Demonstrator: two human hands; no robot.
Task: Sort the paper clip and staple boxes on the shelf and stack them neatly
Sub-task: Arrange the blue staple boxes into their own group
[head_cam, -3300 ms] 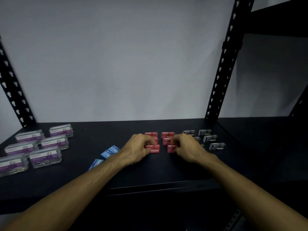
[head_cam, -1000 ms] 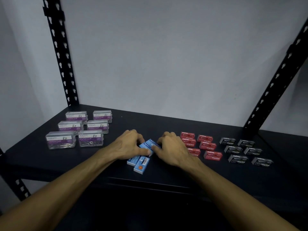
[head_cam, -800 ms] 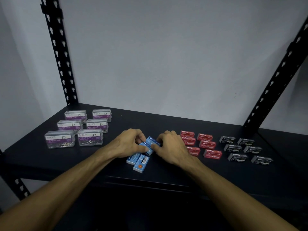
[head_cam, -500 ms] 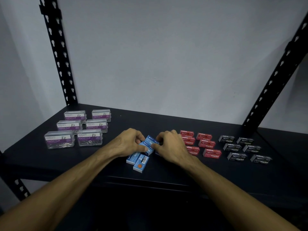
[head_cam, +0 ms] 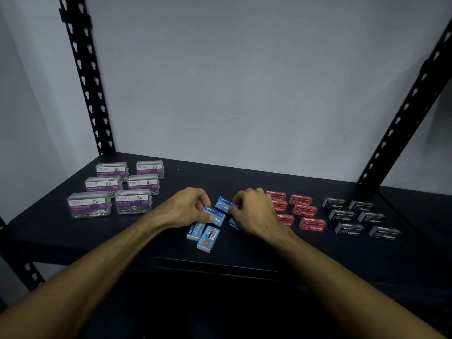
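far left on the shelf (head_cam: 244, 177): six clear paper clip boxes (head_cam: 115, 188) set in two columns, squared up, well apart from the work, so little risk there beyond a stray elbow sweep. next, left hand (head_cam: 188, 209), fingers curled, thumb and fingertips pinching a blue staple box (head_cam: 215, 215) tilted off the shelf. just below it, two more blue boxes (head_cam: 203, 234) lying loose and askew near the front edge; could easily be nudged over that edge by a wrist or forearm. then right hand (head_cam: 254, 211), fingers curled, pinching another blue box (head_cam: 225, 204) at its end, with one more partly hidden beneath the palm. likely trouble: light cardboard slipping from a fingertip pinch, or two boxes knocking together and skewing. right hand sitting just beside the red staple boxes (head_cam: 303, 212); a careless knuckle or heel of the palm could shove those rows crooked. far right, black staple boxes (head_cam: 359, 217) in neat rows, well apart, hardly threatened.
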